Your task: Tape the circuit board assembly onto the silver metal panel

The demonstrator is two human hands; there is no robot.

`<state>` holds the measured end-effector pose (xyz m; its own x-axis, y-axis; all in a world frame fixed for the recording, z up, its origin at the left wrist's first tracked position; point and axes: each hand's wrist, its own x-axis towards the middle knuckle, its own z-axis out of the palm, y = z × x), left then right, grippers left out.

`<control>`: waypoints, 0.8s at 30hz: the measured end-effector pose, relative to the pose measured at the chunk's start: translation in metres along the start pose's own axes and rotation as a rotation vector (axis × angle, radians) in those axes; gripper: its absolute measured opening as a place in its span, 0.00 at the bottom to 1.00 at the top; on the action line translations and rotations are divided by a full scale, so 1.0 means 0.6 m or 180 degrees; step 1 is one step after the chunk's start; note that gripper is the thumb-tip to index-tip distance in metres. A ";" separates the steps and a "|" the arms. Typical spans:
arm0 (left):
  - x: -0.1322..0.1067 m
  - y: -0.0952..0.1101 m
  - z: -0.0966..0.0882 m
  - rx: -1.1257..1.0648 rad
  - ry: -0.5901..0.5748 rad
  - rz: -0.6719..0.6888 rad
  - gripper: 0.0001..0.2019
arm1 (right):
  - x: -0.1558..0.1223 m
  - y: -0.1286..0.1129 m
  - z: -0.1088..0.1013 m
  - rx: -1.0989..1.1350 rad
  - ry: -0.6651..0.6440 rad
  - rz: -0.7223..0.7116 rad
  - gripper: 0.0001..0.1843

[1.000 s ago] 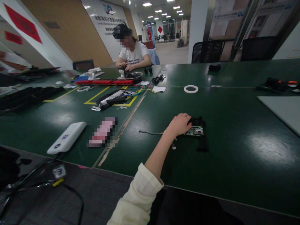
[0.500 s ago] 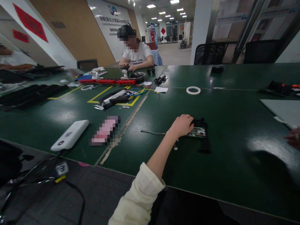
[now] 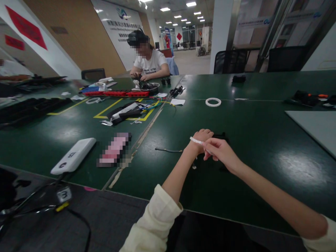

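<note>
My left hand (image 3: 197, 144) lies over the left part of a black plastic frame (image 3: 220, 135), fingers curled down onto it. The circuit board in the frame is hidden behind my hands. A grey cable (image 3: 168, 151) runs out to the left of that hand, flat on the table. My right hand (image 3: 222, 154) is closed, pinching a narrow white strip (image 3: 196, 140) that looks like tape. The strip crosses just above the back of my left hand; whether it touches is unclear.
On the green table (image 3: 262, 140) are a white ring (image 3: 213, 102), a phone (image 3: 115, 148) and a white power bank (image 3: 74, 155). A pale board (image 3: 312, 126) lies at the right. Farther back are a black pack with wires (image 3: 126, 112) and a person (image 3: 149, 61).
My right hand has come in from the right edge, holding the white strip over my left hand. The left hand stays on the frame, and the circuit board is now covered. The view has shifted slightly.
</note>
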<state>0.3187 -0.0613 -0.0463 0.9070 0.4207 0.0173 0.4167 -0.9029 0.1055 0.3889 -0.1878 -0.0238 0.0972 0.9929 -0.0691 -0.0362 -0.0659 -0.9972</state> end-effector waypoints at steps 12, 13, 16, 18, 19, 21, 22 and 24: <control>0.002 0.001 0.011 0.0174 0.0300 -0.0036 0.13 | 0.020 0.045 -0.005 -0.0787 -0.0316 0.0779 0.24; 0.002 0.000 0.011 0.0171 0.0314 -0.0029 0.13 | 0.020 0.046 -0.004 -0.0847 -0.0374 0.0815 0.25; 0.001 -0.002 0.010 0.0162 0.0340 -0.0005 0.13 | 0.014 0.038 -0.003 -0.1008 -0.0470 0.0853 0.27; 0.000 -0.002 0.011 0.0155 0.0341 0.0032 0.13 | 0.003 0.023 -0.012 -0.1201 -0.0344 0.0712 0.25; -0.001 -0.003 0.011 0.0151 0.0355 0.0049 0.14 | -0.004 0.014 -0.024 -0.1365 -0.0188 0.0588 0.24; -0.002 -0.003 0.012 0.0144 0.0396 0.0064 0.14 | -0.023 -0.001 -0.066 -0.1793 0.0250 0.0338 0.23; -0.002 -0.003 0.013 0.0140 0.0413 0.0068 0.14 | -0.034 -0.007 -0.099 -0.2011 0.0518 0.0264 0.23; -0.002 -0.003 0.014 0.0129 0.0421 0.0057 0.14 | -0.061 -0.012 -0.182 -0.2358 0.1031 0.0237 0.21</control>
<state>0.3172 -0.0607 -0.0550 0.8997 0.4099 0.1502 0.4049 -0.9121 0.0639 0.4943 -0.2342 -0.0174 0.4077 0.9127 -0.0280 0.6030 -0.2921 -0.7423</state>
